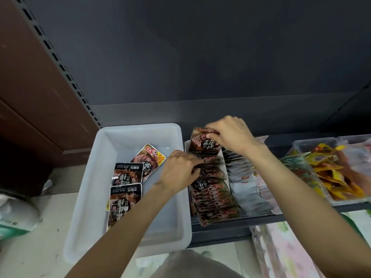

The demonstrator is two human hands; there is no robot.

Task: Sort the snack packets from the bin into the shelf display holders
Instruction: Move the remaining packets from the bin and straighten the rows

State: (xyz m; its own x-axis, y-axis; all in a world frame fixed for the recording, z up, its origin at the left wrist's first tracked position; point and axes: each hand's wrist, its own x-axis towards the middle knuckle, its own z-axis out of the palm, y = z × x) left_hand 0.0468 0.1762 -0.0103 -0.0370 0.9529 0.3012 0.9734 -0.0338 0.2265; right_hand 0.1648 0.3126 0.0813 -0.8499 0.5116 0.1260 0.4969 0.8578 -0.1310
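The right hand (230, 135) has its fingers curled over the top edge of a dark packet (204, 142), pinching it upright at the far end of the left holder (224, 169) on the shelf (220, 229). The left hand (178, 171) curls its fingertips into the row of dark packets (212, 195) already standing there, seemingly holding them back to keep a gap. This looks like the seating step: the held packet is being slotted behind the row. The next move would call for pushing it fully down, letting go, then reaching back into the white bin (96, 177) just left of the holder. Three packets (126, 183) remain along the bin's left side, glossy, flat and dark with a meat picture; one at the far end carries a yellow corner flash.
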